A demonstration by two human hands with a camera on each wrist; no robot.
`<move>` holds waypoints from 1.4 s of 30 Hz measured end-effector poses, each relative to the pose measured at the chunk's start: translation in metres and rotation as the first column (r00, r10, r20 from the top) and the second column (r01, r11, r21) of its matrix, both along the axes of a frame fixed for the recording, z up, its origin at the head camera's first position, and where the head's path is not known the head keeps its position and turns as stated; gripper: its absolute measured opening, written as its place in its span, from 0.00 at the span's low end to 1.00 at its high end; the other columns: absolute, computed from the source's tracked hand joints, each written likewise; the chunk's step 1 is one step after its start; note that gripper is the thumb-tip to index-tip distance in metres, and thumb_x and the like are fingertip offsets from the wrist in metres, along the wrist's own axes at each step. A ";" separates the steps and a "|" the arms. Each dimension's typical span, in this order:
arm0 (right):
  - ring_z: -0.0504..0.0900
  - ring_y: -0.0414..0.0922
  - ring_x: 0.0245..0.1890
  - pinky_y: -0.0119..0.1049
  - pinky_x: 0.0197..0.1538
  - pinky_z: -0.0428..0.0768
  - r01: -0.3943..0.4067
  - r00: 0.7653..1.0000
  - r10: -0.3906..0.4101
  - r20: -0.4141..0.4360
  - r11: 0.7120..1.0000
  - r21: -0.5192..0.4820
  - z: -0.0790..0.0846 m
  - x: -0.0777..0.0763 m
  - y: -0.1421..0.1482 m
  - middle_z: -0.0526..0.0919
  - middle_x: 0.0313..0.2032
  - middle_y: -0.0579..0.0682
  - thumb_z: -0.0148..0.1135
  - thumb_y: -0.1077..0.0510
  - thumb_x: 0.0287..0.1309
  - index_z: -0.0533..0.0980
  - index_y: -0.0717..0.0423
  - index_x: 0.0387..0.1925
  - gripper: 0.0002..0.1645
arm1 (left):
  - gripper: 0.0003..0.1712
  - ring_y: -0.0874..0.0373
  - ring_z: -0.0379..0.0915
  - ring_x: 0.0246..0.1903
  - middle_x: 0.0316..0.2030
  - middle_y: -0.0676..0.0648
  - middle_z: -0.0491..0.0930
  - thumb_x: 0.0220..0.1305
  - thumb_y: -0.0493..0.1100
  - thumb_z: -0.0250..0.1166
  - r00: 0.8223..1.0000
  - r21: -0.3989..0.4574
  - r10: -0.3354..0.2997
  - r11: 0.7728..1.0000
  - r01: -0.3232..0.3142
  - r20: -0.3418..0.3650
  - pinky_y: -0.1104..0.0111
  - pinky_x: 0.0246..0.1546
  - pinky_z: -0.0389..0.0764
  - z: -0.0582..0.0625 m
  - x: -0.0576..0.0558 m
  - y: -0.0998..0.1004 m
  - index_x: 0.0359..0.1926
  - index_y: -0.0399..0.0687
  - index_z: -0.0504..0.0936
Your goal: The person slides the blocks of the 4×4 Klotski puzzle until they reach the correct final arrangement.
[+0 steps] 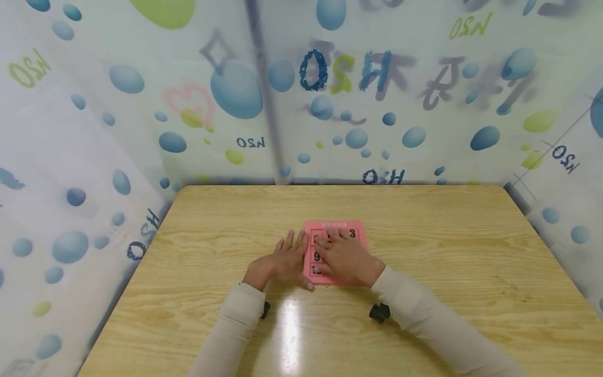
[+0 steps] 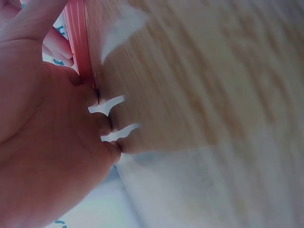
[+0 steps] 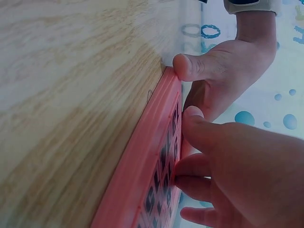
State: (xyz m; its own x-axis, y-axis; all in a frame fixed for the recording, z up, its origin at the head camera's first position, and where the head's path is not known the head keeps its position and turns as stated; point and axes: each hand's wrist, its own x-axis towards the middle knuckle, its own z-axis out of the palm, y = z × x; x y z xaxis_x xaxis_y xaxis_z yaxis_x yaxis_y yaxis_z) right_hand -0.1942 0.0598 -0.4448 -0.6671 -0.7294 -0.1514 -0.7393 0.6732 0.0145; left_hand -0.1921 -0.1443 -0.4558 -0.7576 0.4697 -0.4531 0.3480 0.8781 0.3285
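Observation:
A pink number sliding puzzle [image 1: 360, 242] lies flat on the wooden table, with black digits such as 3 and 9 on its square tiles. My left hand [image 1: 285, 261] is at its left side, fingers extended along the edge and fingertips down on the table. In the right wrist view, the left thumb [image 3: 192, 68] touches the puzzle's near corner. Over the tiles lies my right hand [image 1: 346, 259], its fingers spread and fingertips touching the face. That hand hides much of the middle and right tiles.
The wooden table [image 1: 447, 235] extends around the puzzle on all sides. Behind it hangs a pale curtain [image 1: 301, 125] printed with blue and green drops and letters. Black straps or devices [image 1: 379, 312] sit under the wrists.

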 end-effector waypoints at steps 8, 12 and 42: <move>0.62 0.56 0.73 0.57 0.73 0.61 0.000 1.000 0.001 0.013 0.999 -0.034 -0.003 0.002 0.000 0.69 0.71 0.49 0.47 0.39 0.73 0.68 0.52 0.70 0.33 | 0.75 0.40 0.17 0.76 0.78 0.42 0.25 0.51 0.70 0.70 1.000 0.019 0.008 1.000 -0.008 0.001 0.46 0.76 0.36 0.000 0.001 -0.001 0.78 0.42 0.30; 0.63 0.56 0.72 0.59 0.72 0.61 -0.009 1.000 0.010 0.016 0.999 -0.049 -0.001 0.003 0.001 0.71 0.69 0.50 0.48 0.40 0.73 0.70 0.51 0.69 0.32 | 0.74 0.41 0.17 0.76 0.78 0.42 0.26 0.51 0.71 0.69 1.000 0.018 0.013 1.000 -0.013 -0.004 0.46 0.76 0.37 -0.001 0.001 -0.001 0.78 0.42 0.31; 0.61 0.62 0.72 0.61 0.71 0.61 0.098 0.994 -0.091 0.053 0.986 -0.133 -0.001 -0.007 0.004 0.70 0.69 0.56 0.51 0.41 0.72 0.69 0.58 0.68 0.33 | 0.75 0.41 0.17 0.76 0.78 0.43 0.25 0.51 0.70 0.70 1.000 0.009 0.013 1.000 -0.013 0.007 0.48 0.76 0.36 0.003 0.002 -0.001 0.78 0.42 0.30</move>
State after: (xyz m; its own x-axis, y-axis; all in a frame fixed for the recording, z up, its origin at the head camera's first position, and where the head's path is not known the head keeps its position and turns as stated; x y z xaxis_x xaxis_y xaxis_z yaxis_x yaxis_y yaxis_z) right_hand -0.2011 0.0639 -0.4462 -0.7284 -0.6794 -0.0880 -0.6701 0.7333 -0.1149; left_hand -0.1898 -0.1448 -0.4529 -0.7609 0.4637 -0.4538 0.3340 0.8796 0.3388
